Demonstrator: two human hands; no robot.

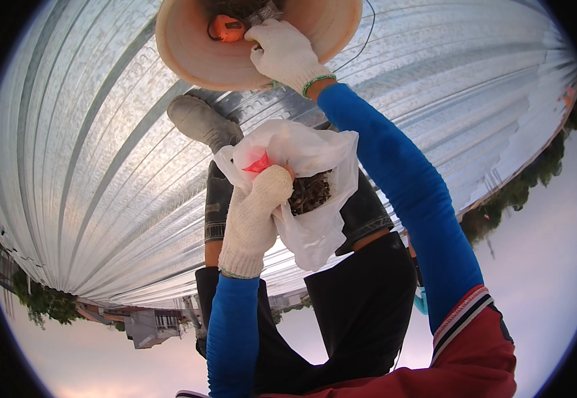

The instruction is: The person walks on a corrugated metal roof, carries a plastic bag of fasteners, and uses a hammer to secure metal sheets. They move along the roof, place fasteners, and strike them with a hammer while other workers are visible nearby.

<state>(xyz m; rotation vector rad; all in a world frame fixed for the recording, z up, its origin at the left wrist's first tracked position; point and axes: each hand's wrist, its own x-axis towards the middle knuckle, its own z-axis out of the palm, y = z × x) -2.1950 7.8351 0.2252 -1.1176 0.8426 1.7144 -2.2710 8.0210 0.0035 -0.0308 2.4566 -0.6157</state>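
Note:
My left hand (256,215), in a white knitted glove, grips the near left side of a translucent white plastic bag (321,235). Inside the bag's mouth lies a heap of small dark brown pieces (310,192), too fine to name. A bright red patch (257,162) shows by the bag's rim, just above the left fingers. My right hand (287,53), gloved alike, reaches over the near rim into a pale bucket (195,69). Its fingers are curled beside a crinkled clear piece (265,13); what they hold is hidden. Left of them sits an orange, black-edged object (227,28).
Ribbed silvery metal roofing (122,179) spreads all around. A grey shoe (202,121) of mine rests just below the bucket. Past the bucket's right side runs a thin dark cord (368,36). Trees (43,295) and a building (149,328) lie beyond the roof's edge.

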